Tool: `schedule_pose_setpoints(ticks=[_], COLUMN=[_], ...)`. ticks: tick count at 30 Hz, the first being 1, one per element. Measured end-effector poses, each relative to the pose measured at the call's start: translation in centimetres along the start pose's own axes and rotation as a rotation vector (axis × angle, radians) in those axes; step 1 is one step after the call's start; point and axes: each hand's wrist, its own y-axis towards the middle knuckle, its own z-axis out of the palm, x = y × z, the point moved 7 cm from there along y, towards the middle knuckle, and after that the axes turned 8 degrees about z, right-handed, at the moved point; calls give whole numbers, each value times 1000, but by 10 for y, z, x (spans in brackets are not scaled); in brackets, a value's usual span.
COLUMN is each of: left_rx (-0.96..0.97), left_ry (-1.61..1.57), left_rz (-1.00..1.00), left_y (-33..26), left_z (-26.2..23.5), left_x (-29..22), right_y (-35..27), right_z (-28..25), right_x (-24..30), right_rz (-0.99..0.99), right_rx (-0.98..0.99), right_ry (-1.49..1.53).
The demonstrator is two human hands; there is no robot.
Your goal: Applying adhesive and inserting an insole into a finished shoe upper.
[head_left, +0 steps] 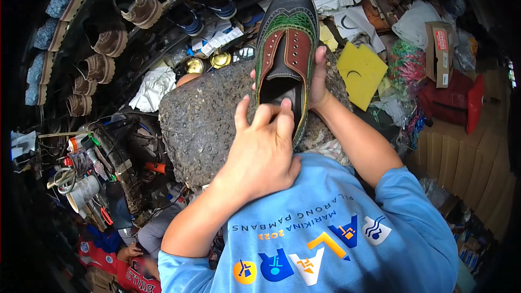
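Note:
A leather dress shoe (pixel 284 16) is held upright with its toe away from me. Its black toe, green textured trim and brown eyelet panels show, and no lace is in it. My right hand (pixel 320 78) is closed around its right side from beneath, and fingertips show at the left edge. Over the heel end, my left hand (pixel 260 149) is closed with bent fingers reaching into the opening. What those fingertips touch inside is partly hidden. Under the shoe lies a dark, pitted stone-like block (pixel 195 114).
Several shoes (pixel 138 8) line shelves at the upper left. Yellow sheets (pixel 362 73) and a cardboard box (pixel 438 54) are at right. Tools and a white cup (pixel 83 193) crowd the left. A person in red (pixel 138 279) sits at lower left. Crumpled paper (pixel 154 88) lies beside the block.

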Motion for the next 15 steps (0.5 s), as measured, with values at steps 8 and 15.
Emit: schedule_pose_setpoints(ticks=[8, 15], left_rx=[-55, -208], left_ry=[50, -121], left_rz=[35, 97], left_y=[-2, -22], left_z=[5, -61], left_x=[0, 3], right_y=[-7, -15], right_z=[17, 22], right_x=[-1, 7], right_rz=[31, 88], right_rx=[113, 242], right_ry=[74, 146])
